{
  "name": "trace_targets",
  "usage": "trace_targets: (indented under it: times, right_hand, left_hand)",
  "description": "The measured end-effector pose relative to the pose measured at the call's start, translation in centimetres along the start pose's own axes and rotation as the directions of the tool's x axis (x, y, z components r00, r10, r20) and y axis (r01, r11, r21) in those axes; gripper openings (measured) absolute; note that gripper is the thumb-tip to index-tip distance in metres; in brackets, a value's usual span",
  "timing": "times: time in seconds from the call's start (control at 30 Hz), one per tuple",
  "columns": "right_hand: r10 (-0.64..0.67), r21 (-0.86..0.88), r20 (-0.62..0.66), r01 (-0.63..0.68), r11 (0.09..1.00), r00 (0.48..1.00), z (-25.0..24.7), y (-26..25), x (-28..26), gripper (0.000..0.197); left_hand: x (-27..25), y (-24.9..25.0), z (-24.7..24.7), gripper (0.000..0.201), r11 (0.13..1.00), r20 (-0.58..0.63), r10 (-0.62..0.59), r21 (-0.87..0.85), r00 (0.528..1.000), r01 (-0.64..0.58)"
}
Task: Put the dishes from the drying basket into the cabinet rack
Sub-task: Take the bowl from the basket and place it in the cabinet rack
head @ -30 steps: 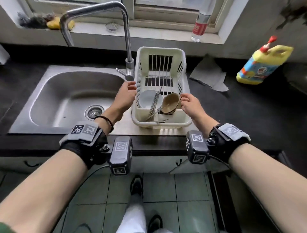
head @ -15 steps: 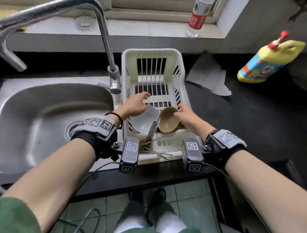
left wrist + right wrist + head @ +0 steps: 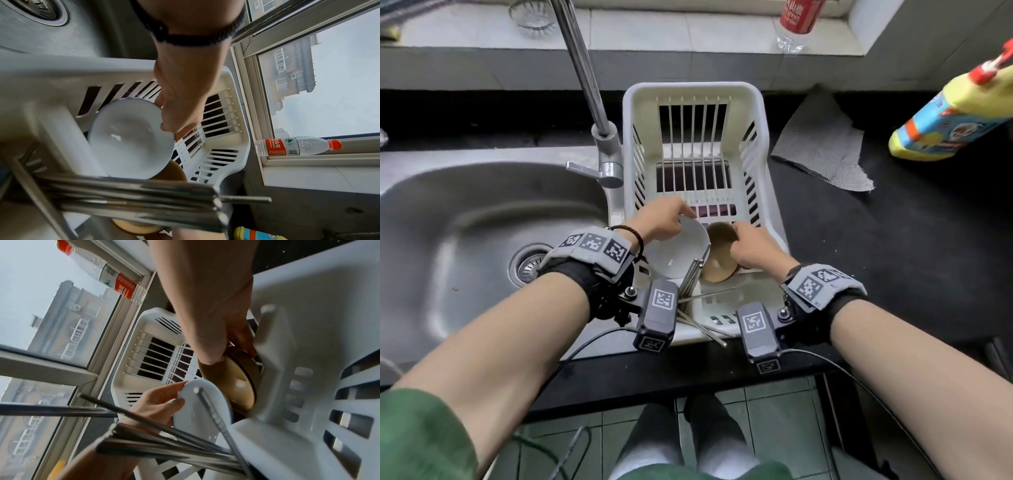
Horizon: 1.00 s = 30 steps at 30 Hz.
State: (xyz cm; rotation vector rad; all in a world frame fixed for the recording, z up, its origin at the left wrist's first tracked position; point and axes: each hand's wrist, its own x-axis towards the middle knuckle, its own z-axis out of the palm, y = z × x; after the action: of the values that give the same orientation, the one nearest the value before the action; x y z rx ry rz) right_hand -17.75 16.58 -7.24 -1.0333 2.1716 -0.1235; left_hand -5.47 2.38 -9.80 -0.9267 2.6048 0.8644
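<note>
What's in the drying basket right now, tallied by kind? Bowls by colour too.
White bowl: 1, gripped by the left hand
Brown bowl: 1, gripped by the right hand
Metal chopsticks: one bundle, too overlapped to count
Total: 2 bowls plus the chopsticks, all in the drying basket

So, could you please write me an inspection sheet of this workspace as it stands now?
Surface: black counter beside a steel sink.
Job's things: white bowl and tan bowl on edge in the drying basket; steel chopsticks lean beside them.
Clutter: grey cloth, yellow detergent bottle, water bottle on the sill.
Grippers: left hand grips the white bowl's rim; right hand grips the tan bowl.
Cables: black cables run from the wrist cameras.
Surroundings: faucet, window, tiled floor; cabinet rack not seen.
</note>
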Motion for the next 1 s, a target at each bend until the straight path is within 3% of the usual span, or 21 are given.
trace_targets:
  times: [0.23,0.47,0.63,0.73,0.83,1.0]
  right_hand:
    - [-0.016,-0.109,0.004,0.017,0.994,1.000,-1.8,-0.3,-0.9,0.033]
    - [-0.078,-0.206,-0.043,0.068,0.976,0.996,-4.5,-0.5,-1.4,0.029]
    - [-0.176,-0.094,-0.149,0.163,0.982,0.973,-5.1,-0.4,-0.7,0.032]
    - [-0.273,0.022,-0.129,0.278,0.960,0.953,-4.0,-1.1,0.5,0.032]
    - [-0.288,0.100,-0.158,0.305,0.947,0.945,-2.5,-2.1,1.7,0.030]
    - [-0.211,0.209,-0.150,0.240,0.948,0.966,-0.9,-3.1,2.4,0.028]
  left_hand:
    - [-0.1,0.1,0.4,0.050,0.999,-0.076,-0.025,-0.021,0.997,0.024]
    - [-0.9,0.9,-0.8,0.047,0.994,-0.038,-0.057,-0.095,0.998,0.053]
    - [-1.6,1.7,-2.4,0.046,0.943,0.064,-0.139,-0.297,0.988,0.152]
    - [-2.0,1.9,-3.2,0.039,0.847,0.072,-0.211,-0.483,0.975,0.220]
    - [-2.6,2.1,-3.8,0.027,0.752,0.069,-0.231,-0.620,0.971,0.223]
    - [-3.4,1.5,-4.1,0.038,0.797,0.011,-0.210,-0.577,0.978,0.177]
